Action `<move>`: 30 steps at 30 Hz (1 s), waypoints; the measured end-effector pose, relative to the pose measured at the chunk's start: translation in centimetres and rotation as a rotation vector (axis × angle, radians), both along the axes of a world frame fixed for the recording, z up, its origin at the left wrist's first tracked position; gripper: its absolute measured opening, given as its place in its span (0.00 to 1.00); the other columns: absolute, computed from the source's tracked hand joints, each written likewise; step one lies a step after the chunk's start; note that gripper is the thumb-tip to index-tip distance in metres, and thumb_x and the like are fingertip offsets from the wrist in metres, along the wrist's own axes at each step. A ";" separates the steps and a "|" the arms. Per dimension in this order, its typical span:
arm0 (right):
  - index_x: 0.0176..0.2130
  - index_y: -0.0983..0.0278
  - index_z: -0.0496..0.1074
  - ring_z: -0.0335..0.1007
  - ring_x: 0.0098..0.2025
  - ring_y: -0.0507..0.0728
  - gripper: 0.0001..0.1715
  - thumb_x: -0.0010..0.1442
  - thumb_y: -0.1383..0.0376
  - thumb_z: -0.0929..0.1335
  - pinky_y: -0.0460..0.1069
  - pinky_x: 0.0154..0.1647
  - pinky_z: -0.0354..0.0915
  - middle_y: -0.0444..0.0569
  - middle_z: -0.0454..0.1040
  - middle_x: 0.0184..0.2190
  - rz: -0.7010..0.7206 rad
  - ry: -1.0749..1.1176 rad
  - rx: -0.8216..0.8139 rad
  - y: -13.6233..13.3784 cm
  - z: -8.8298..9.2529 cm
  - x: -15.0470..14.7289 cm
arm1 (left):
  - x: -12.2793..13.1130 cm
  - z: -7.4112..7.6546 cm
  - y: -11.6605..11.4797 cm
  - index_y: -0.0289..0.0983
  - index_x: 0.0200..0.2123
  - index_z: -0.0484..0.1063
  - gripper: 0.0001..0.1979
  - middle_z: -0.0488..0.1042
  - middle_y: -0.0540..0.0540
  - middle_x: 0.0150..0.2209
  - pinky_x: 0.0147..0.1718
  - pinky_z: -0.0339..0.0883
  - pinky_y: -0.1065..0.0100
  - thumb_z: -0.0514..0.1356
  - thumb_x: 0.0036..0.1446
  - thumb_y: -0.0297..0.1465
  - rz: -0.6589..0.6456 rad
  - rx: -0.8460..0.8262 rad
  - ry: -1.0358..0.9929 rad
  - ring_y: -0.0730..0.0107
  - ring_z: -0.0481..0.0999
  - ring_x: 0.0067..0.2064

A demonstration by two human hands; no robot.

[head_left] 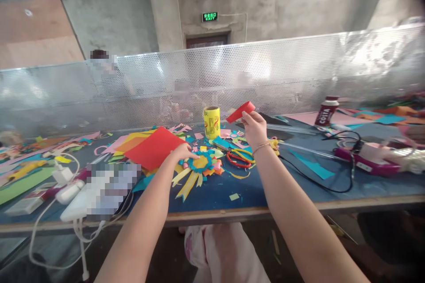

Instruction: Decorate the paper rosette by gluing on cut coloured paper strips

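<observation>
My right hand [255, 127] is raised above the table, pinching a red paper strip [239, 112] that curls over at its upper end. My left hand [183, 154] is low over the table, fingers spread, at the left edge of a paper rosette [203, 162]. The rosette has a yellow centre, a crinkled blue ring, pink and orange pieces round it and yellow ribbon tails [187, 186] toward me. A large red paper sheet [156, 148] lies partly under my left hand, on orange and yellow sheets. Some left fingertips are hard to make out.
A yellow tape roll [212, 122] stands behind the rosette, with red-handled scissors [239, 160] nearby. At left are a white power bank [78, 199] with cables and a blurred phone. To the right are a COSTA bottle [327, 111], a black cable and a purple power strip [375, 163]. A perforated metal screen [282, 75] runs behind.
</observation>
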State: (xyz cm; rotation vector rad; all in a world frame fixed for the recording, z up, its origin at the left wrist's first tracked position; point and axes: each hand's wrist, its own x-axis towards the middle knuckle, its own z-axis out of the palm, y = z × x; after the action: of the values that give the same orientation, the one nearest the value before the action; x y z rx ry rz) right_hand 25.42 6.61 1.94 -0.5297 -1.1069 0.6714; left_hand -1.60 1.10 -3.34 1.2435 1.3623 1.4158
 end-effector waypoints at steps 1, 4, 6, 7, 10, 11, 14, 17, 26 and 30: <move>0.33 0.61 0.72 0.72 0.34 0.54 0.18 0.45 0.52 0.71 0.52 0.36 0.69 0.46 0.74 0.29 -0.008 -0.005 0.008 0.0 0.0 0.0 | 0.1 0.2 -0.1 0.39 0.20 0.69 0.20 0.70 0.51 0.20 0.33 0.67 0.68 0.75 0.22 0.27 -0.005 -0.020 0.097 0.62 0.75 0.30; 0.35 0.62 0.74 0.72 0.36 0.55 0.17 0.47 0.54 0.71 0.52 0.40 0.69 0.47 0.75 0.32 0.015 -0.026 0.028 -0.6 0.1 -0.4 | 0.7 1.2 -0.6 0.38 0.25 0.71 0.23 0.73 0.48 0.29 0.39 0.68 0.67 0.75 0.20 0.24 -0.014 0.038 0.291 0.63 0.74 0.36; 0.35 0.62 0.75 0.72 0.38 0.54 0.16 0.46 0.56 0.72 0.53 0.43 0.69 0.47 0.76 0.34 0.048 -0.023 0.037 -1.1 0.3 -0.6 | 1.4 2.2 -1.3 0.39 0.30 0.73 0.27 0.73 0.46 0.35 0.45 0.66 0.64 0.75 0.21 0.23 -0.019 0.165 0.330 0.61 0.74 0.41; 0.35 0.61 0.75 0.72 0.38 0.54 0.16 0.46 0.56 0.72 0.53 0.44 0.69 0.47 0.76 0.35 0.062 -0.014 0.043 -1.4 0.5 -0.7 | 1.8 2.8 -1.7 0.39 0.33 0.73 0.28 0.73 0.46 0.37 0.48 0.65 0.62 0.75 0.22 0.23 -0.021 0.239 0.350 0.60 0.73 0.43; 0.33 0.61 0.76 0.72 0.38 0.54 0.13 0.45 0.59 0.73 0.54 0.46 0.69 0.46 0.76 0.35 0.066 0.007 0.085 -2.2 1.1 -0.6 | 3.1 4.4 -3.2 0.41 0.39 0.73 0.29 0.72 0.45 0.42 0.54 0.60 0.59 0.74 0.29 0.24 -0.020 0.479 0.479 0.58 0.71 0.48; 0.32 0.61 0.76 0.72 0.39 0.55 0.12 0.46 0.59 0.73 0.54 0.47 0.69 0.47 0.76 0.36 0.054 0.003 0.101 -2.5 1.3 -0.5 | 3.5 4.7 -3.6 0.42 0.41 0.73 0.28 0.72 0.44 0.43 0.55 0.58 0.58 0.73 0.32 0.25 -0.011 0.563 0.550 0.58 0.70 0.49; 0.33 0.61 0.76 0.73 0.41 0.56 0.12 0.47 0.59 0.73 0.55 0.49 0.68 0.47 0.77 0.36 0.033 -0.003 0.127 -3.0 1.9 -0.2 | 4.1 5.0 -4.4 0.44 0.47 0.70 0.26 0.71 0.43 0.47 0.59 0.53 0.55 0.70 0.43 0.27 0.029 0.801 0.820 0.57 0.68 0.53; 0.35 0.61 0.76 0.73 0.40 0.56 0.13 0.46 0.61 0.74 0.56 0.50 0.68 0.46 0.77 0.35 0.075 0.048 0.153 -3.3 2.0 -0.1 | 4.1 4.3 -4.3 0.42 0.50 0.67 0.23 0.70 0.41 0.49 0.58 0.55 0.52 0.66 0.51 0.29 0.068 0.982 1.010 0.56 0.68 0.54; 0.38 0.62 0.75 0.73 0.42 0.57 0.17 0.47 0.59 0.74 0.56 0.48 0.69 0.47 0.77 0.36 0.126 -0.074 0.132 -3.0 1.2 -0.7 | 3.4 2.8 -3.1 0.41 0.60 0.59 0.27 0.70 0.38 0.50 0.53 0.64 0.56 0.61 0.58 0.32 0.269 1.152 1.085 0.56 0.70 0.54; 0.38 0.63 0.75 0.73 0.41 0.56 0.18 0.46 0.60 0.74 0.55 0.48 0.69 0.48 0.75 0.37 0.130 -0.118 0.178 -2.8 1.0 -1.0 | 3.5 3.1 -3.0 0.40 0.55 0.65 0.21 0.75 0.42 0.44 0.54 0.63 0.55 0.61 0.58 0.30 0.312 1.294 1.182 0.60 0.74 0.49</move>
State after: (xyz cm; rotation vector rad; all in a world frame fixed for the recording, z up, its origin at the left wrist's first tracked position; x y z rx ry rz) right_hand 24.45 3.84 2.93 -0.3499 -1.3075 0.6528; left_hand 1.87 -1.94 -0.21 3.1759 1.2494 1.9360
